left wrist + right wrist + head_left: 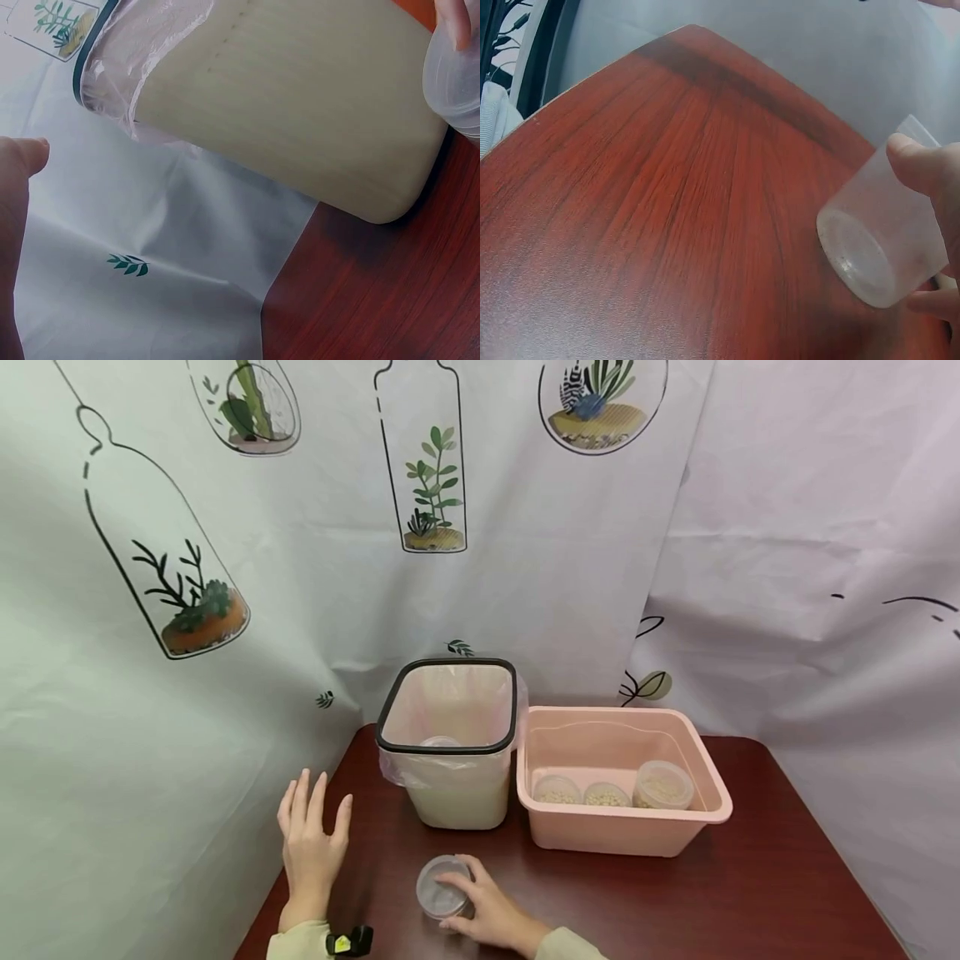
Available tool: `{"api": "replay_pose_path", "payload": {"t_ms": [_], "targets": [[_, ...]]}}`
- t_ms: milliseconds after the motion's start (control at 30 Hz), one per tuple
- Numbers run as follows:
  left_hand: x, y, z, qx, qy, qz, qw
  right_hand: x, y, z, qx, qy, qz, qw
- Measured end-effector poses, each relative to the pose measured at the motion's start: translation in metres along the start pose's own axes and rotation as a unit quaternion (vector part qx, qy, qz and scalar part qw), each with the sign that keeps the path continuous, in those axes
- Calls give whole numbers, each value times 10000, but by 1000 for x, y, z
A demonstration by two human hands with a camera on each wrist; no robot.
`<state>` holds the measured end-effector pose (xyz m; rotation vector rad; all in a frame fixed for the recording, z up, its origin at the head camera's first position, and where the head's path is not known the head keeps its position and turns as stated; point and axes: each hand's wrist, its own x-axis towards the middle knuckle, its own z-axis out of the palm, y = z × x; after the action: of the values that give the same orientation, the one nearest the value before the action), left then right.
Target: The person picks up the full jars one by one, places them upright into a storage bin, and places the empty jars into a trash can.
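My right hand [491, 910] grips a round clear plastic container [431, 893] low over the front of the table. In the right wrist view the container [877, 232] shows see-through walls and a flat round base, with the thumb against its side. To the left, my left hand [309, 852] is raised with fingers spread and holds nothing. In the left wrist view only part of the left hand [13, 202] shows at the edge, apart from the bin.
Behind the container stands a beige bin [461, 797] with a black rim and plastic liner; a clear round item [440, 742] lies inside. Right of it, a pink tub [607, 831] holds several clear containers [663, 785] with pale grains. Printed cloth [300, 568] hangs around the dark red table [765, 877].
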<state>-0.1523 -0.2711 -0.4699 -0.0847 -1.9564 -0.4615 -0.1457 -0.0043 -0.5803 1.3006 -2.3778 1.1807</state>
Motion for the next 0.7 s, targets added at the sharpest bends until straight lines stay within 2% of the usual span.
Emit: {"api": "replay_pose_path", "payload": {"t_ms": [267, 433, 700], "targets": [[-2, 2, 3, -10, -83, 32, 10000, -3, 3, 0, 239, 131, 233, 9994], [-2, 3, 5, -41, -126, 71, 9999, 0, 4, -4, 348, 498, 36, 9981], [2, 6, 8, -139, -101, 132, 9998, 11, -2, -24, 248, 999, -102, 9946]]}}
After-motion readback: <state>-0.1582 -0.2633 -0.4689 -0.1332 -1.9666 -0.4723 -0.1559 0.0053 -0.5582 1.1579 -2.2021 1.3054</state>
